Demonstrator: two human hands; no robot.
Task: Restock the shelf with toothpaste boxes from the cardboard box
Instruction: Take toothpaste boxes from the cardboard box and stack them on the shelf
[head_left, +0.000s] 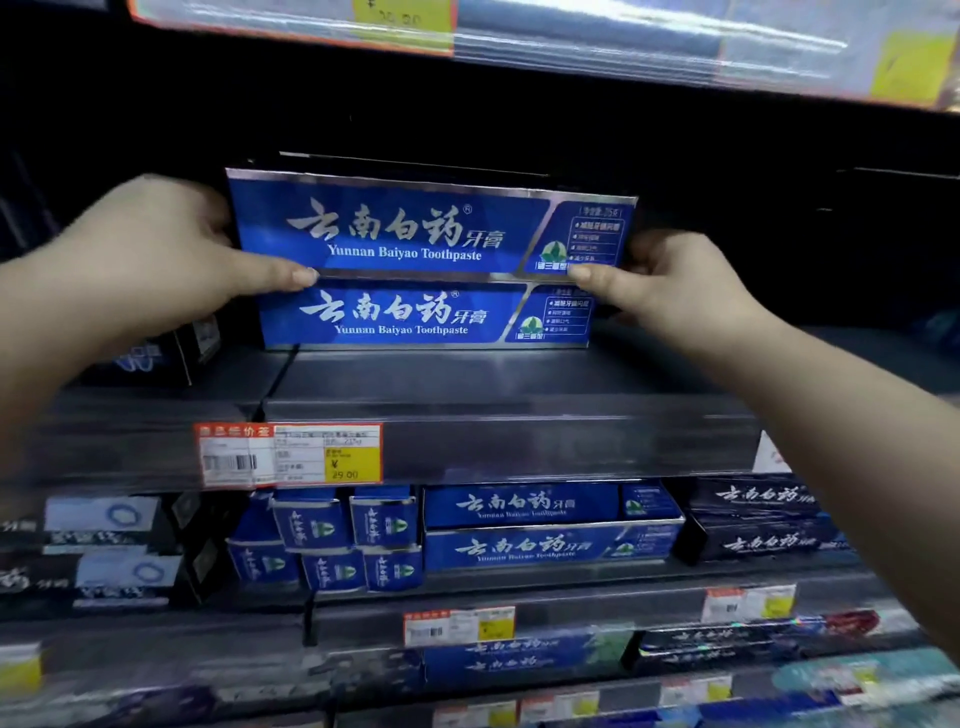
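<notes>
Near first: both arms reach up. The left hand (156, 254) and right hand (670, 291) grip the ends of the upper toothpaste box (415, 228), at twelve o'clock atop the lower box (415, 317). Best: square its edges, slide back along the shelf (519, 415).

A shop aisle — the toothpaste section of a supermarket or drugstore. Dark metal shelves (519, 410) run in tiers, each front edge carrying a red-bordered price tag (289, 455) with a barcode and a yellow panel reading 29.00. Blue toothpaste boxes (415, 270) marked "Yunnan Baiyao Toothpaste" are stacked on the middle shelf, and many more of the same brand — blue boxes (545, 525) and black boxes (758, 519) — fill the tiers below in rows. More price labels (460, 625) line the lower edges.
</notes>
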